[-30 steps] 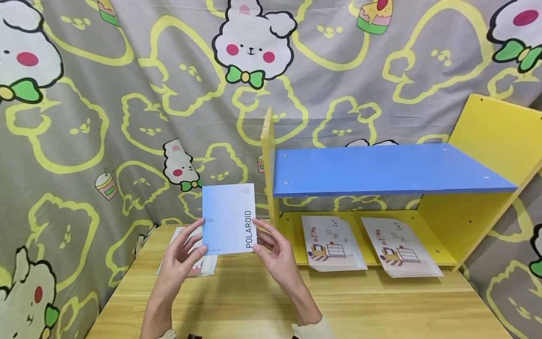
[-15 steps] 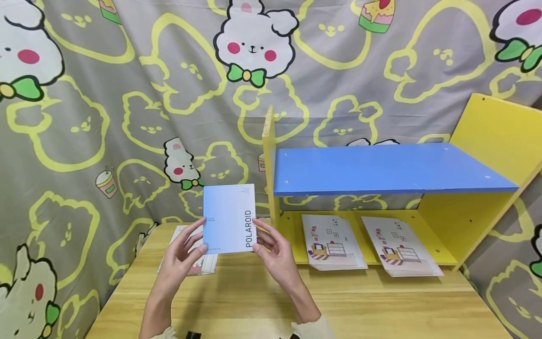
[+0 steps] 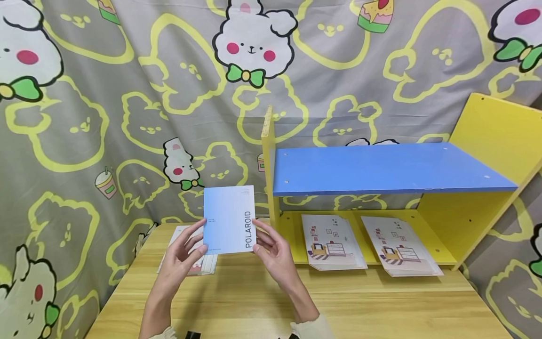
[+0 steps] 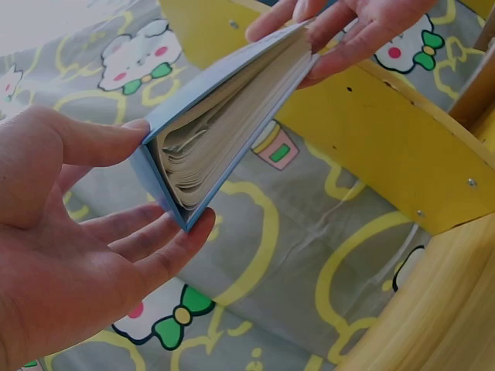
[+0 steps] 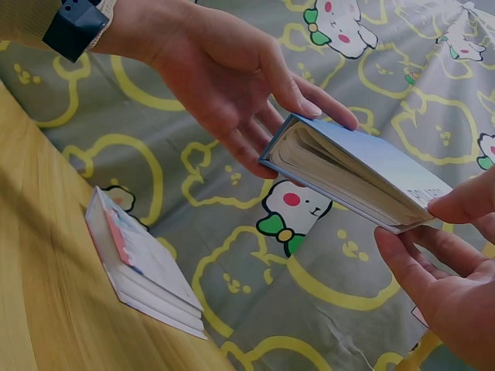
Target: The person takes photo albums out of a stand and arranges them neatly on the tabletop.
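A small photo album (image 3: 228,219) with a pale blue-to-white cover lettered POLAROID is held up over the table, cover facing me. My left hand (image 3: 179,259) pinches its left edge between thumb and fingers. On the opposite edge, my right hand (image 3: 274,254) grips it the same way. The left wrist view shows the album's thick pages (image 4: 232,116) between the covers, which are closed. In the right wrist view both hands hold the album (image 5: 348,166) by its two ends. Behind the left hand, another album (image 3: 207,267) with a pink picture lies on the table, partly hidden.
To the right stands a yellow shelf unit with a blue board (image 3: 389,169). Two illustrated albums (image 3: 334,242) lie on its yellow bottom panel (image 3: 292,230), jutting out over the front edge. A patterned curtain (image 3: 139,94) hangs behind the wooden table (image 3: 360,310).
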### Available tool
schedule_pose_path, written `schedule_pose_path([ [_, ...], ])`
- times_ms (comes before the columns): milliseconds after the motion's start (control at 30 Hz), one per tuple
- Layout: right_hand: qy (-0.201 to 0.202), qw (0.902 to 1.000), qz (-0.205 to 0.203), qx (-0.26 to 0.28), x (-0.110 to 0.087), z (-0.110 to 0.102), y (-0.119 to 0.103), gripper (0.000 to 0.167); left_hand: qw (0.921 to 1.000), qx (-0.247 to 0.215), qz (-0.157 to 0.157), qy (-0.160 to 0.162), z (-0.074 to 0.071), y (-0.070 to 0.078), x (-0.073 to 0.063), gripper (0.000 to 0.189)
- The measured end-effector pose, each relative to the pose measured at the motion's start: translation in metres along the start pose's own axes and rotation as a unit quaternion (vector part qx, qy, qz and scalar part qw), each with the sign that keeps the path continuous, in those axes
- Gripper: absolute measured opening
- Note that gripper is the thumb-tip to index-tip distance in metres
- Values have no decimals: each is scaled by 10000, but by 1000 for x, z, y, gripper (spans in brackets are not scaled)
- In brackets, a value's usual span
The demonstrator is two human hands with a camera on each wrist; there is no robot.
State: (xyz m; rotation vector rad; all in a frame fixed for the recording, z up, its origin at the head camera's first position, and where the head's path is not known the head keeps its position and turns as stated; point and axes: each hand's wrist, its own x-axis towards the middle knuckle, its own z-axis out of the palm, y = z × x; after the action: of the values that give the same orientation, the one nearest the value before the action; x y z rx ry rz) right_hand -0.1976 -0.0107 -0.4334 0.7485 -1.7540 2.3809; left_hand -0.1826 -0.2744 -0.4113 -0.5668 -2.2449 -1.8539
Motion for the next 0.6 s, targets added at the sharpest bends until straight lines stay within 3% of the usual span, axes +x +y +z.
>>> schedule_pose_path([
  [600, 38, 10000, 61, -24, 0, 0, 7, 57, 9997, -42, -234, -38, 0, -7, 0, 59],
])
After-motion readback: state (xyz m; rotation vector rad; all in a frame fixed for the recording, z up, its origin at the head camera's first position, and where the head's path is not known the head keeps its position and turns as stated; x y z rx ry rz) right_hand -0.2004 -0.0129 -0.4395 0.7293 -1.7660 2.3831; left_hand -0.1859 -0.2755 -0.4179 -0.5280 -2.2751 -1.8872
